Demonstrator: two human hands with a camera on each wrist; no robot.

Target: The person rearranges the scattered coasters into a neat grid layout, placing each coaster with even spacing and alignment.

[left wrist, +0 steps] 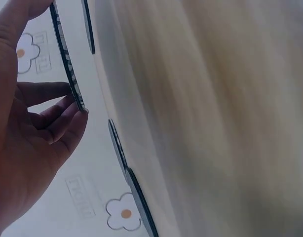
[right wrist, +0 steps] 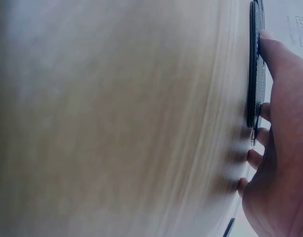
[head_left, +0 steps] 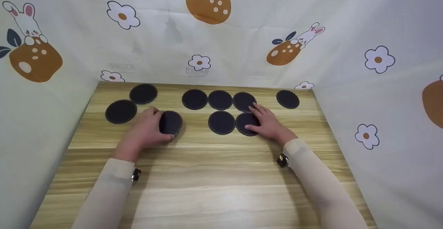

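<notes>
Arranging: you appear to be gathering dark round coasters into a neat block on the wooden desk (head_left: 207, 173); that is a judgement from how they lie.
Done so far: five coasters sit edge to edge in two rows, three in the far row (head_left: 220, 99) and two in the near row, beside and under your right fingers.
Left to do: one more seems due in the near row, and three lie loose, two beyond your left fingertips (head_left: 120, 111) and one far to the right of your right fingers (head_left: 288, 99).
Left hand: your left hand (head_left: 147, 128) grips a coaster (head_left: 171, 122), thumb on one edge and fingers (left wrist: 62, 123) curled on the other; the left wrist view shows it lifted clear of the desk, tilted on edge.
Right hand: your right hand (head_left: 266, 120) lies flat with straight fingers (right wrist: 277, 54) pressing the near-row right coaster (head_left: 246, 122), fingertips reaching onto the far-row one behind it.
Held coaster's place: between your two hands, just left of the near row, with a gap before the next coaster (head_left: 222, 122).
Coaster look: thin, flat, black or very dark disc, with a faint stitched rim; all alike.
Surroundings: pale cloth printed with rabbits and flowers (head_left: 123, 15) walls the desk on three sides.
</notes>
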